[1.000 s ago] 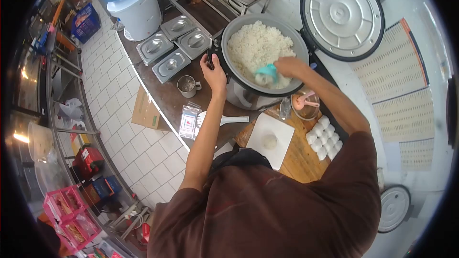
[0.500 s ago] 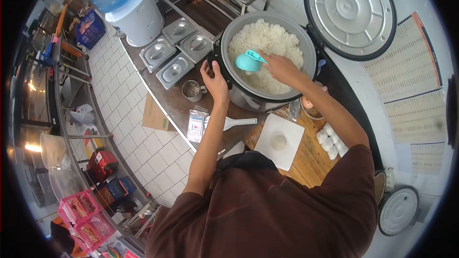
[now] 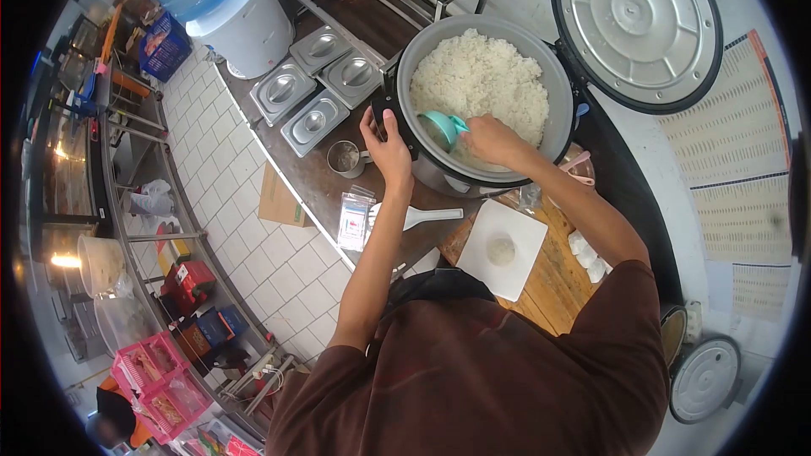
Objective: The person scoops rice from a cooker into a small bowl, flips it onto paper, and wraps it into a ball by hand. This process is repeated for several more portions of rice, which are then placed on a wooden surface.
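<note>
A turquoise measuring cup (image 3: 439,131) is gripped by its handle in my right hand (image 3: 497,143). Tilted against the rice, the cup sits near the inner left wall of a large rice cooker (image 3: 412,44). White cooked rice (image 3: 486,76) is heaped inside the pot. My left hand (image 3: 391,156) is at the cooker's near left side, thumb and fingers apart, seemingly touching its outer edge. Near my left forearm are a metal cup (image 3: 345,158) and a white rice paddle (image 3: 431,216). A white square sheet (image 3: 517,236) with a round rice portion (image 3: 501,251) lies on the wooden board.
Several lidded steel containers (image 3: 314,122) stand left of the cooker, with a water dispenser (image 3: 245,25) beyond. The cooker's open lid (image 3: 638,25) rises at the right. White wrapped bundles (image 3: 587,255) lie beside my right forearm. A small plastic packet (image 3: 355,219) lies near the counter's left edge.
My right hand has lowered the turquoise cup toward the near left of the pot and turned it into the rice. My left hand stays beside the cooker.
</note>
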{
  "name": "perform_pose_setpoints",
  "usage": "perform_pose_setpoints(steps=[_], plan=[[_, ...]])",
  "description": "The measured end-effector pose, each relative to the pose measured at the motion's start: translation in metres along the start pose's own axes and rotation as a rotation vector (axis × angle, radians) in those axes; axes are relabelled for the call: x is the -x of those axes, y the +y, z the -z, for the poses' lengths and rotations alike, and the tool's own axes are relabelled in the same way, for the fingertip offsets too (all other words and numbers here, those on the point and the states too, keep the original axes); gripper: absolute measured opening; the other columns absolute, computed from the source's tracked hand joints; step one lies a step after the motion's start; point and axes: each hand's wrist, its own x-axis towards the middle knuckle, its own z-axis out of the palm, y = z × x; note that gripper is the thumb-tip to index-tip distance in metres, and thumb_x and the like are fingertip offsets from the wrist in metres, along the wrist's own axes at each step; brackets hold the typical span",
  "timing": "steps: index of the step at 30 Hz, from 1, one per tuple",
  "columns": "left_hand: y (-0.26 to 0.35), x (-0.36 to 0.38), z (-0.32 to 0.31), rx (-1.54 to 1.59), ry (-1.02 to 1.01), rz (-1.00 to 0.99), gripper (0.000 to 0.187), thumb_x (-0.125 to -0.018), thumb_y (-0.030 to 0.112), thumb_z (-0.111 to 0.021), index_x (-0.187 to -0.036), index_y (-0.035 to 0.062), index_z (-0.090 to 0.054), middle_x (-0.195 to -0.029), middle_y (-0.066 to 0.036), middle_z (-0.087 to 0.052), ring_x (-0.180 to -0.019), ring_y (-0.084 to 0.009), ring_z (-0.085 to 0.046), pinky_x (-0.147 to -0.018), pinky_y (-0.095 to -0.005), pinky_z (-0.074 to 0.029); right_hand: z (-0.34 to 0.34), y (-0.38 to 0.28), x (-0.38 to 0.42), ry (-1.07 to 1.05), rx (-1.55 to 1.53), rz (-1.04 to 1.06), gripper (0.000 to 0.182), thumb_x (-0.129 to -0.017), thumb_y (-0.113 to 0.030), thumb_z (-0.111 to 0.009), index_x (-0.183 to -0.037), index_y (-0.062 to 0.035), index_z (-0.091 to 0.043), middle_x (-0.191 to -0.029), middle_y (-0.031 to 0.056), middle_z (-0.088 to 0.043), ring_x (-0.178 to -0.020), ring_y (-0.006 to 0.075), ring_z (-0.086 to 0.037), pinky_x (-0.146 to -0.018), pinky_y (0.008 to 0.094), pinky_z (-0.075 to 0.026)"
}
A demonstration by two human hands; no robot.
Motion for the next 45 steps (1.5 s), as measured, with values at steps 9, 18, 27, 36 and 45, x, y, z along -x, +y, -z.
perform_pose_setpoints(steps=[9, 18, 27, 36, 45], plan=[[0.006, 0.003, -0.003, -0.027, -0.010, 0.004, 0.051, -0.098, 0.034, -0.059, -0.134, 0.0022, -0.043, -0.117, -0.010, -0.056, -0.106, -0.0172, -0.053, -0.093, -0.0307, -0.041, 0.037, -0.005, 0.013, -0.021, 0.090, 0.131, 0.030, -0.094, -0.022, -0.056, -0.092, 0.0065, -0.065, -0.079, 0.0263, -0.065, -0.076, 0.0402, -0.067, -0.067, 0.0481, -0.052], [0.009, 0.000, 0.004, -0.048, -0.044, -0.009, 0.054, -0.097, 0.035, -0.059, -0.135, 0.0006, -0.042, -0.119, -0.012, -0.055, -0.107, -0.0175, -0.052, -0.093, -0.0305, -0.041, 0.039, 0.109, -0.064, -0.596, -0.577, -0.013, 0.036, -0.094, -0.032, -0.057, -0.100, 0.0018, -0.069, -0.084, 0.0112, -0.068, -0.072, 0.0159, -0.063, -0.058, 0.0351, -0.050], [-0.008, 0.004, 0.031, -0.114, -0.010, -0.069, 0.045, -0.102, 0.037, -0.050, -0.129, 0.0002, -0.048, -0.107, -0.008, -0.058, -0.097, -0.0144, -0.053, -0.088, -0.0275, -0.042, 0.022, 0.089, 0.019, 0.673, 0.460, 0.379, 0.016, -0.086, -0.024, -0.070, -0.088, -0.0084, -0.074, -0.076, 0.0057, -0.065, -0.075, 0.0197, -0.062, -0.069, 0.0351, -0.047], [-0.117, 0.169, 0.104, -0.745, -0.960, 0.186, 0.029, -0.100, 0.026, -0.050, -0.096, 0.0013, -0.063, -0.086, -0.007, -0.066, -0.081, -0.0159, -0.063, -0.072, -0.0293, -0.047, -0.281, 0.237, 0.196, 0.810, -0.180, -0.671, 0.015, -0.085, -0.014, -0.068, -0.097, -0.0043, -0.070, -0.103, 0.0141, -0.065, -0.097, 0.0311, -0.060, -0.078, 0.0426, -0.048], [-0.190, 0.222, -0.008, -0.896, -1.421, 0.055, 0.017, -0.089, 0.020, -0.065, -0.095, 0.0029, -0.066, -0.092, -0.011, -0.068, -0.089, -0.0254, -0.066, -0.079, -0.0374, -0.051, -0.324, 0.215, 0.208, 0.920, -0.092, -0.691, 0.011, -0.066, -0.014, -0.080, -0.073, -0.0123, -0.071, -0.129, 0.0042, -0.054, -0.126, 0.0333, -0.042, -0.102, 0.0523, -0.032]])
